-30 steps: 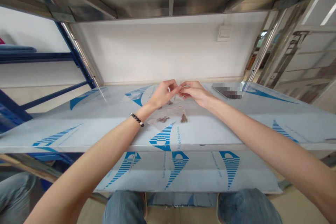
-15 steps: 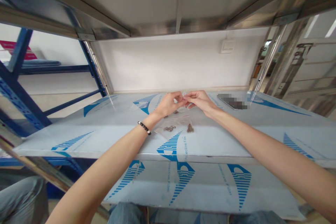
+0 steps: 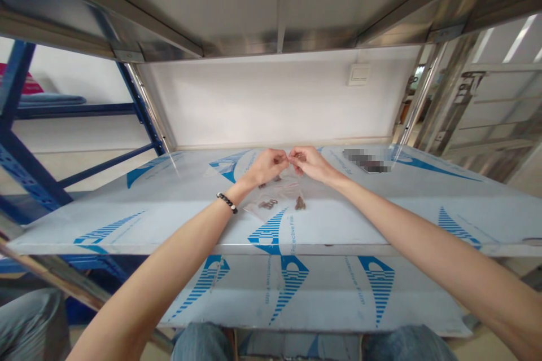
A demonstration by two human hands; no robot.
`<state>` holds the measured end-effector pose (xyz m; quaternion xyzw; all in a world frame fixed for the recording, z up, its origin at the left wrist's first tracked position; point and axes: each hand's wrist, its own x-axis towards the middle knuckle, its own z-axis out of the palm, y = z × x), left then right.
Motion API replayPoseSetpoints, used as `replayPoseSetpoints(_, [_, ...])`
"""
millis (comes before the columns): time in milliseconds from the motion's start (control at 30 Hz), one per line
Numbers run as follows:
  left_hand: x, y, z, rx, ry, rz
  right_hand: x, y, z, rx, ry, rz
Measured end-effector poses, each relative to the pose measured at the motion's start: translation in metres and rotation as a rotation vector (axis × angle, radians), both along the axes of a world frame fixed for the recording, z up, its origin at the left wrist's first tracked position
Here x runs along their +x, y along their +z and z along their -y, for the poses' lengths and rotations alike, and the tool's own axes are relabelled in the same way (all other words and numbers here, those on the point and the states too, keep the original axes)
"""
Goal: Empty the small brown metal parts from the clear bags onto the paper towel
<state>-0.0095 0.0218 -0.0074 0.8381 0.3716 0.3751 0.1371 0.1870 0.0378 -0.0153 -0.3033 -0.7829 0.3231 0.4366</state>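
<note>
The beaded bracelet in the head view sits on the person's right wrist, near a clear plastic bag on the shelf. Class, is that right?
No: the beaded bracelet sits on the left wrist, not the right, as the head view shows. The rest stands: it is near the clear plastic bag on the shelf.

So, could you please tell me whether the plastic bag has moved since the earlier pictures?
No: the bag lies as before against the blue print; only the view shifted.
</note>
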Motion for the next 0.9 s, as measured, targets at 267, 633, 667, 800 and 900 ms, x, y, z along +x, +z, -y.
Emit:
replayPoseSetpoints(267, [0.007,0.008,0.011,0.234,0.386,-0.095,0.002,0.014,0.006,0.341,-0.358,0.174])
replayPoseSetpoints(633, [0.025,0.008,0.024,0.205,0.471,-0.110,0.006,0.014,0.000,0.301,-0.357,0.216])
replayPoseSetpoints(667, [0.026,0.007,0.023,0.198,0.460,-0.101,0.005,0.015,0.002,0.302,-0.368,0.221])
replayPoseSetpoints(800, [0.024,0.006,0.020,0.164,0.383,0.048,0.001,0.019,0.005,0.239,-0.323,0.110])
replayPoseSetpoints(900, [0.018,0.004,0.012,0.068,0.316,0.275,0.006,0.022,0.003,0.082,-0.248,-0.121])
